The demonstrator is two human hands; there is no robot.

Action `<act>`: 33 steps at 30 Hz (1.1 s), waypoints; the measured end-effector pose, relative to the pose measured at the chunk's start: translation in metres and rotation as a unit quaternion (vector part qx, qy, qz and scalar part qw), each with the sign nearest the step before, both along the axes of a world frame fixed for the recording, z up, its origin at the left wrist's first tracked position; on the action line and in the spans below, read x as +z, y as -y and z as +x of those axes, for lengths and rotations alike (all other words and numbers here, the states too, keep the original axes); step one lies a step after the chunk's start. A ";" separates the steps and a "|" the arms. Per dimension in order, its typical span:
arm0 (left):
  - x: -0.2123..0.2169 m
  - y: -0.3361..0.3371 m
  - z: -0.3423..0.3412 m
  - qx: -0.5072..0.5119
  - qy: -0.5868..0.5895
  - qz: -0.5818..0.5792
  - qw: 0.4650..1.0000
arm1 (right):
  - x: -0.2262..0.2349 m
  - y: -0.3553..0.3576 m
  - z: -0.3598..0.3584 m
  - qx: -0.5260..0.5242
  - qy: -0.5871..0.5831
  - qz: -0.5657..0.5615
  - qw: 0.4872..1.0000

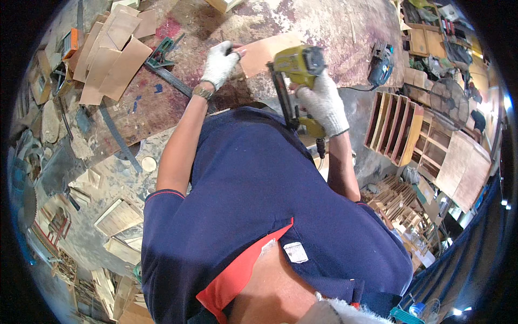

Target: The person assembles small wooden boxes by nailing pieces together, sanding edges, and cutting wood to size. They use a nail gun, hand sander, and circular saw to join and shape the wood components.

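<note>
My right hand (326, 105), in a white knit glove, grips the handle of a yellow-green and black nail gun (294, 60). The gun's black magazine slants down toward my body, and a hose fitting (321, 147) sits at the lower end. Under and beside its head lies a thin, light-brown wooden panel (259, 56) on the worn worktable (329, 24). My left hand (220, 66), gloved with bare fingertips showing, pinches the panel's left edge. The nail gun covers the panel's right end, so I cannot tell whether they touch.
Thin wooden boards (116, 56) are piled at the table's left, near a green tool (161, 53) and a long metal bar (171, 77). A blue corded power tool (381, 65) lies at the right edge. Beyond stands a slatted wooden unit (394, 128). Wood offcuts (118, 217) litter the floor.
</note>
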State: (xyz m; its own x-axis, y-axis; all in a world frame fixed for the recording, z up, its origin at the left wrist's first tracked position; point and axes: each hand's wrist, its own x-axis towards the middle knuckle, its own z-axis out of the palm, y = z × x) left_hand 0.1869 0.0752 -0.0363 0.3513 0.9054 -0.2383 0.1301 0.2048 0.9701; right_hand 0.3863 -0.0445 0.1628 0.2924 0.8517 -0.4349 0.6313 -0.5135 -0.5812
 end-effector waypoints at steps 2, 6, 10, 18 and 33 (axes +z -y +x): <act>-0.004 0.007 -0.028 0.045 -0.014 -0.061 0.997 | 0.000 0.001 0.018 -0.053 -0.021 0.038 0.998; -0.004 0.019 -0.083 0.123 -0.092 -0.045 0.987 | -0.025 -0.015 0.075 -0.055 0.126 0.039 0.990; 0.012 0.022 -0.094 0.076 -0.363 0.074 0.926 | -0.084 -0.047 0.131 0.009 0.302 0.086 0.950; 0.015 0.008 -0.052 -0.079 -0.504 0.161 0.845 | -0.160 -0.088 0.157 0.098 0.293 0.120 0.944; -0.027 -0.015 -0.094 0.007 -0.040 -0.130 0.991 | -0.152 -0.116 -0.005 -0.041 -0.510 0.041 0.858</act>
State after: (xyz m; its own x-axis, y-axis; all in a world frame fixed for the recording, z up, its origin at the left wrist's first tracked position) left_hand 0.0932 0.0900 -0.0629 0.3095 0.8143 -0.4911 0.1999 0.4491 0.8708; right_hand 0.3814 0.0716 0.0109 -0.1447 0.8859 -0.4406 -0.2642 -0.4638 -0.8457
